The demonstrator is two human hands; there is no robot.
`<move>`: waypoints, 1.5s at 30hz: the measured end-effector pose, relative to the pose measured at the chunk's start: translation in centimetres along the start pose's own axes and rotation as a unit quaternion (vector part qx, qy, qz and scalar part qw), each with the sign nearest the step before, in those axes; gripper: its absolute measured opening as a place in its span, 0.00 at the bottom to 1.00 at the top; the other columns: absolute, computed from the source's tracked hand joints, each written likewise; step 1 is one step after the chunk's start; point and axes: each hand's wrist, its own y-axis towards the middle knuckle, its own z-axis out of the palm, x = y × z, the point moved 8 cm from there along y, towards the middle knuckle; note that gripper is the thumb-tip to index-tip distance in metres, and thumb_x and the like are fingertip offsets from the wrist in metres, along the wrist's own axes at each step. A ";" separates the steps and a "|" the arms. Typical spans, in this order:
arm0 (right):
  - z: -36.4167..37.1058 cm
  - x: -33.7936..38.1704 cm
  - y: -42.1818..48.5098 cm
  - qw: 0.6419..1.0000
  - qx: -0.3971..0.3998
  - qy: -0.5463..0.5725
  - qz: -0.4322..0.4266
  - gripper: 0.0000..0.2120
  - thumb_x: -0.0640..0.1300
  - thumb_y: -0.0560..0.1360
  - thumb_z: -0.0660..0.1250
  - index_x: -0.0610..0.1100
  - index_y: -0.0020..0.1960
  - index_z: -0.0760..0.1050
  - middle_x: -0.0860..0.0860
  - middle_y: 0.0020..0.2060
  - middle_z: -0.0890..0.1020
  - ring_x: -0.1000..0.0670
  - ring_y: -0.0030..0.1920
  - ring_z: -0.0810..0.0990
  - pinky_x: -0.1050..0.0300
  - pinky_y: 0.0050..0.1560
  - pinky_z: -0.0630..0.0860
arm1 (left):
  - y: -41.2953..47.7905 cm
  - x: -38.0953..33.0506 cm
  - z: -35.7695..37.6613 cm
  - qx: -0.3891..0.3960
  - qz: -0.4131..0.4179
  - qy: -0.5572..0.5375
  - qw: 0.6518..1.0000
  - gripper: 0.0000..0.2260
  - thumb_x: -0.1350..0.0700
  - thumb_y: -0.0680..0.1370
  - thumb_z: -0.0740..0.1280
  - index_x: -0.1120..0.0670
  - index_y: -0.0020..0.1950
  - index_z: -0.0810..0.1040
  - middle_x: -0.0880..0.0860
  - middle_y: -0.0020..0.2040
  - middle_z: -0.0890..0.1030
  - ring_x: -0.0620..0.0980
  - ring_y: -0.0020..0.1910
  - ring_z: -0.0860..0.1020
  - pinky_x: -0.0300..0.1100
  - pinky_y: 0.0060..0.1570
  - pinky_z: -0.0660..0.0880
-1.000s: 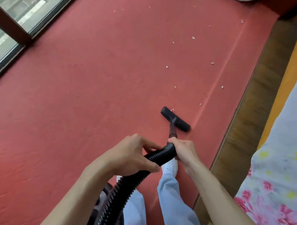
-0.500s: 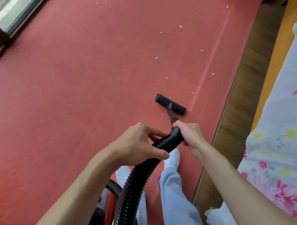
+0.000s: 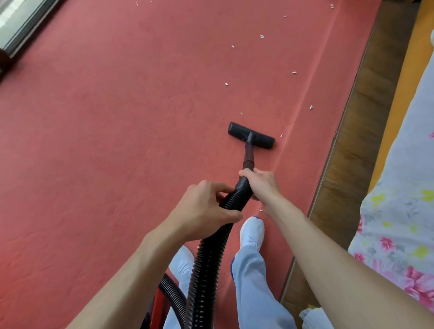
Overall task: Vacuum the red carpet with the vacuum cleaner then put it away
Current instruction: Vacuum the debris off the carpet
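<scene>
Vacuum cleaner floor head [image 3: 251, 136] has slid farther out along the red carpet [image 3: 112, 147] near its right edge, left hand [image 3: 204, 209] and right hand [image 3: 261, 183] both clamped round its hose [image 3: 205, 263], and white scraps [image 3: 262, 36] beyond suggest vacuuming is perhaps half done.

Floor head [image 3: 250, 136] seemingly farther forward

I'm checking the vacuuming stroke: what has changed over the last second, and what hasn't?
The nozzle was pushed forward along the red carpet, away from the person and closer to the white scraps ahead. Nothing was taken hold of or let go: the left hand and right hand still grip the black hose. The scraps lie unmoved.
</scene>
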 end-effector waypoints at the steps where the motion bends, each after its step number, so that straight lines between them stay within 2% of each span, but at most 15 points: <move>1: -0.6 0.5 -0.3 1.000 -0.004 -0.014 -0.001 0.18 0.56 0.61 0.69 0.46 0.45 0.78 0.48 0.38 0.80 0.49 0.33 0.77 0.57 0.35 0.72 | 0.0 -0.2 -0.2 0.003 -0.003 -0.014 1.000 0.19 0.55 0.71 0.75 0.46 0.62 0.82 0.46 0.47 0.85 0.43 0.36 0.83 0.34 0.33 0.78; 4: -2.7 1.1 -2.1 0.999 -0.010 -0.038 0.007 0.10 0.49 0.69 0.69 0.41 0.41 0.79 0.48 0.31 0.78 0.49 0.28 0.74 0.59 0.31 0.70 | -0.6 -1.4 -1.1 0.060 0.002 -0.047 0.997 0.17 0.55 0.69 0.77 0.44 0.57 0.84 0.44 0.46 0.85 0.41 0.35 0.82 0.32 0.34 0.76; 8: -3.5 0.7 -3.9 0.999 0.027 -0.021 0.019 0.08 0.46 0.70 0.69 0.40 0.41 0.79 0.47 0.30 0.77 0.50 0.27 0.74 0.58 0.32 0.70 | -1.1 -2.8 -1.7 0.129 0.008 -0.047 0.990 0.16 0.54 0.69 0.79 0.42 0.55 0.84 0.45 0.49 0.84 0.43 0.36 0.83 0.33 0.37 0.76; 12: -3.0 0.7 -1.7 0.999 -0.008 0.029 0.019 0.06 0.46 0.70 0.69 0.42 0.39 0.80 0.48 0.30 0.76 0.50 0.28 0.72 0.59 0.30 0.69 | 0.7 -2.4 -1.3 0.081 -0.007 -0.023 0.996 0.18 0.52 0.69 0.78 0.43 0.57 0.83 0.44 0.49 0.84 0.44 0.38 0.84 0.35 0.37 0.77; 14: -3.2 0.6 0.3 0.999 -0.045 0.027 0.013 0.06 0.48 0.68 0.70 0.46 0.36 0.80 0.50 0.30 0.76 0.48 0.32 0.74 0.56 0.34 0.71 | 1.8 -1.9 -0.4 0.042 -0.016 -0.034 0.998 0.19 0.53 0.71 0.77 0.42 0.60 0.82 0.44 0.49 0.84 0.43 0.37 0.84 0.33 0.34 0.76; 18: -5.9 1.6 2.8 0.989 -0.141 -0.030 -0.017 0.15 0.52 0.67 0.69 0.46 0.50 0.84 0.49 0.41 0.83 0.45 0.44 0.79 0.54 0.45 0.75 | 3.2 -1.5 2.8 -0.007 -0.018 -0.105 0.994 0.21 0.56 0.72 0.75 0.42 0.63 0.81 0.44 0.51 0.84 0.42 0.34 0.83 0.33 0.32 0.77; 19: -7.0 2.1 3.0 0.988 -0.151 -0.035 -0.019 0.15 0.52 0.67 0.69 0.46 0.49 0.84 0.49 0.41 0.83 0.45 0.43 0.78 0.55 0.44 0.74 | 3.4 -1.7 3.2 -0.012 -0.018 -0.139 0.990 0.21 0.57 0.72 0.76 0.42 0.62 0.82 0.44 0.51 0.85 0.43 0.35 0.83 0.36 0.34 0.79; 22: -10.1 2.6 3.1 0.987 -0.155 -0.046 -0.015 0.10 0.51 0.69 0.68 0.44 0.38 0.80 0.49 0.32 0.76 0.46 0.33 0.73 0.56 0.35 0.67 | 3.8 -2.8 3.9 0.015 -0.010 -0.211 0.977 0.21 0.59 0.70 0.78 0.41 0.60 0.83 0.42 0.49 0.85 0.46 0.36 0.82 0.42 0.41 0.82; 27: -12.7 0.4 3.9 0.988 -0.144 -0.056 0.010 0.11 0.52 0.70 0.67 0.45 0.35 0.78 0.49 0.31 0.75 0.46 0.33 0.72 0.55 0.35 0.66 | 5.2 -4.5 5.2 0.059 0.002 -0.168 0.984 0.22 0.57 0.70 0.78 0.39 0.60 0.82 0.42 0.52 0.85 0.44 0.35 0.83 0.36 0.37 0.79; 31: -12.9 -0.7 6.1 0.987 -0.149 -0.045 0.027 0.14 0.53 0.68 0.67 0.44 0.46 0.81 0.48 0.39 0.81 0.45 0.38 0.77 0.51 0.41 0.73 | 7.5 -4.6 6.5 0.038 -0.010 -0.140 0.989 0.22 0.57 0.70 0.78 0.40 0.61 0.82 0.42 0.51 0.84 0.39 0.30 0.81 0.31 0.32 0.75; 34: -13.4 -0.4 7.5 0.985 -0.163 -0.055 0.028 0.24 0.54 0.69 0.68 0.47 0.63 0.79 0.49 0.53 0.84 0.44 0.52 0.82 0.49 0.55 0.78 | 9.2 -4.8 8.0 0.014 -0.020 -0.132 0.991 0.22 0.56 0.70 0.77 0.42 0.63 0.81 0.42 0.51 0.84 0.39 0.31 0.82 0.33 0.32 0.77; 36: -14.1 0.1 8.2 0.984 -0.171 -0.053 0.020 0.25 0.53 0.70 0.68 0.46 0.65 0.78 0.48 0.55 0.83 0.44 0.54 0.81 0.48 0.58 0.77 | 10.2 -5.3 8.8 0.001 -0.020 -0.127 0.992 0.23 0.56 0.70 0.77 0.42 0.64 0.81 0.43 0.52 0.84 0.40 0.32 0.82 0.34 0.34 0.79; 38: -15.0 1.0 8.6 0.983 -0.175 -0.045 0.015 0.20 0.52 0.71 0.68 0.44 0.60 0.80 0.46 0.52 0.84 0.43 0.52 0.81 0.48 0.57 0.78 | 11.2 -6.3 8.8 -0.008 -0.011 -0.119 0.993 0.24 0.57 0.70 0.77 0.43 0.64 0.81 0.43 0.51 0.83 0.39 0.31 0.82 0.33 0.33 0.79; 41: -16.6 2.7 8.1 0.985 -0.173 -0.017 0.014 0.11 0.51 0.69 0.68 0.43 0.44 0.81 0.44 0.44 0.85 0.45 0.40 0.79 0.48 0.45 0.79 | 11.7 -8.5 7.4 -0.006 0.017 -0.106 0.994 0.23 0.58 0.69 0.77 0.42 0.62 0.82 0.43 0.49 0.83 0.38 0.30 0.81 0.31 0.31 0.76; 45: -16.7 4.9 5.9 0.992 -0.122 0.039 0.014 0.08 0.46 0.70 0.70 0.43 0.45 0.79 0.49 0.35 0.78 0.51 0.31 0.74 0.60 0.30 0.70 | 10.1 -10.0 4.6 0.032 0.047 -0.113 0.992 0.22 0.59 0.68 0.78 0.42 0.59 0.83 0.45 0.49 0.83 0.43 0.32 0.82 0.34 0.32 0.76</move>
